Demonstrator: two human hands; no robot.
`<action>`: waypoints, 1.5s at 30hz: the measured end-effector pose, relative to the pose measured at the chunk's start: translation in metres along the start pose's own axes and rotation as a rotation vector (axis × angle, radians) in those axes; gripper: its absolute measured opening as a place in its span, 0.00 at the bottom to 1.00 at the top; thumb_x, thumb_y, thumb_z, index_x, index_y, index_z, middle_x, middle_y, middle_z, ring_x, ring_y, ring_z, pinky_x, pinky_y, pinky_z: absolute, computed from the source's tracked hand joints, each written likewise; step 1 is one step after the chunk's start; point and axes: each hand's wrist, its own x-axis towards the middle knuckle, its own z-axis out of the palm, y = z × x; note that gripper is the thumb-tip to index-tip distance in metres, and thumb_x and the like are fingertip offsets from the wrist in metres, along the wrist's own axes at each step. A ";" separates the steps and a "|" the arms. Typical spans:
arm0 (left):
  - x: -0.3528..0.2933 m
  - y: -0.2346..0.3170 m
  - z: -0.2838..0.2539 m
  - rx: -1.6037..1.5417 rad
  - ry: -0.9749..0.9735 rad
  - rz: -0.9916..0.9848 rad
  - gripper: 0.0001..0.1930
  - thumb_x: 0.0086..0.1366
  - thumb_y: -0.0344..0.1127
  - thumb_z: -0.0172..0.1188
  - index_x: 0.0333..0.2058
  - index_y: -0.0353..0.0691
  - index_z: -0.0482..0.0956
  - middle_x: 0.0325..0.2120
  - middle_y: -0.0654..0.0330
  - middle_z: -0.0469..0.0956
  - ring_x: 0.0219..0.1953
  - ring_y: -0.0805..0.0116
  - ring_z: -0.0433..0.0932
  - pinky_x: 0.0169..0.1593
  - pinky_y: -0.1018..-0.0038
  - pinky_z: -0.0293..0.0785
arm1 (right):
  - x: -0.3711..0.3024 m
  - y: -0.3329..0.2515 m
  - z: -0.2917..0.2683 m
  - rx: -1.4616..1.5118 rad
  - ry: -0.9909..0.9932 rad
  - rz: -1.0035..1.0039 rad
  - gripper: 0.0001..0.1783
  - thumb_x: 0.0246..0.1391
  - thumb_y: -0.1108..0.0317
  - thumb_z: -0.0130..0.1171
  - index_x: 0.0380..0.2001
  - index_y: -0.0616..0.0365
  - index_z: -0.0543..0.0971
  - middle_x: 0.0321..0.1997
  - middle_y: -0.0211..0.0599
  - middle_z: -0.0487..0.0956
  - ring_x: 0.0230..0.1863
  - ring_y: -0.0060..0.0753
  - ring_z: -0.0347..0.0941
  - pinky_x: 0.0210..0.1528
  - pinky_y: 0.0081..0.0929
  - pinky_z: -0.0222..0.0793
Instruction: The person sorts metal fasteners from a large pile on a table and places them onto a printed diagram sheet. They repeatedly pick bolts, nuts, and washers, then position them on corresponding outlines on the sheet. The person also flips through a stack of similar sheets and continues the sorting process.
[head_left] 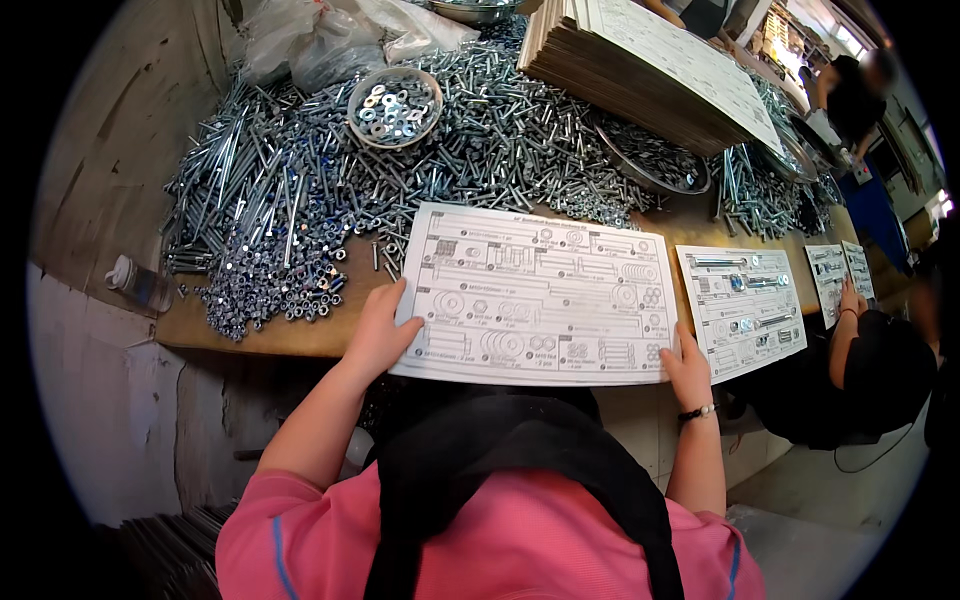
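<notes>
Printed parts card (535, 300), white with rows of hardware drawings, and it's right between the two hands, stretched across the near edge of the table! The hands are well apart, the left hand (383, 333) clamped on one short edge, thumb over the face, the right hand (687, 362) gripping the other, a beaded bracelet (697, 412) at its wrist. Whether the far edge touches the tabletop (180, 325) I can't tell. And what a surface: brown and worn, with loose hex nuts (255, 290) spilling just beyond the left hand, and past both hands a great heap of bolts (480, 130), a round tub (400, 146) of washers sunk into it. Behind that, a clear plastic bag (310, 45); beyond the right hand, a metal dish (640, 182) and a tall stack of boards (600, 90). Out left of the left hand, a clear jar (138, 283) lies tipped beside a scuffed wall (90, 370). Just right of the right hand, a second card (735, 365) carries metal hardware; further along, a co-worker's hand (850, 300) is at another card (826, 290). Far off to the right, a person in dark clothes (860, 95) stands near a blue surface (885, 225), and pale floor (800, 500) spreads below.
</notes>
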 end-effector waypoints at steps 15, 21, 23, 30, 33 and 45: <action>-0.019 0.005 -0.018 -0.095 0.033 0.000 0.29 0.51 0.30 0.59 0.52 0.27 0.61 0.49 0.42 0.64 0.50 0.51 0.65 0.53 0.66 0.62 | -0.011 0.021 0.012 0.090 0.029 -0.021 0.30 0.48 0.75 0.52 0.56 0.69 0.60 0.57 0.51 0.66 0.56 0.37 0.64 0.55 0.24 0.59; -0.021 -0.009 -0.018 0.276 0.110 0.323 0.23 0.49 0.29 0.59 0.47 0.34 0.69 0.42 0.51 0.70 0.42 0.54 0.68 0.45 0.67 0.66 | -0.014 0.038 0.019 0.293 0.035 0.060 0.31 0.48 0.80 0.49 0.58 0.67 0.57 0.53 0.47 0.67 0.51 0.32 0.65 0.52 0.24 0.60; -0.001 -0.012 -0.022 0.449 0.179 0.363 0.20 0.51 0.34 0.58 0.45 0.44 0.72 0.44 0.57 0.70 0.47 0.56 0.67 0.50 0.62 0.62 | -0.017 0.038 0.019 0.334 0.043 0.075 0.31 0.48 0.80 0.48 0.58 0.66 0.57 0.49 0.44 0.69 0.47 0.28 0.66 0.49 0.22 0.62; 0.068 -0.038 -0.032 0.820 0.133 0.509 0.20 0.53 0.37 0.55 0.48 0.54 0.72 0.55 0.64 0.63 0.59 0.61 0.58 0.60 0.54 0.49 | -0.016 0.038 0.019 0.356 0.012 0.076 0.33 0.47 0.81 0.48 0.59 0.64 0.55 0.48 0.45 0.70 0.47 0.29 0.67 0.49 0.23 0.62; 0.095 -0.045 -0.050 0.949 0.165 0.511 0.19 0.56 0.34 0.50 0.48 0.54 0.72 0.55 0.63 0.63 0.60 0.63 0.57 0.61 0.53 0.47 | -0.011 0.042 0.020 0.246 0.029 0.066 0.33 0.47 0.80 0.49 0.59 0.64 0.56 0.47 0.44 0.71 0.46 0.29 0.68 0.48 0.23 0.63; 0.030 -0.051 -0.066 0.360 0.421 0.339 0.21 0.50 0.33 0.59 0.46 0.41 0.71 0.52 0.51 0.64 0.55 0.50 0.61 0.57 0.58 0.55 | 0.011 0.032 0.037 0.076 0.038 -0.083 0.30 0.47 0.76 0.52 0.56 0.68 0.59 0.53 0.52 0.67 0.53 0.41 0.66 0.52 0.28 0.61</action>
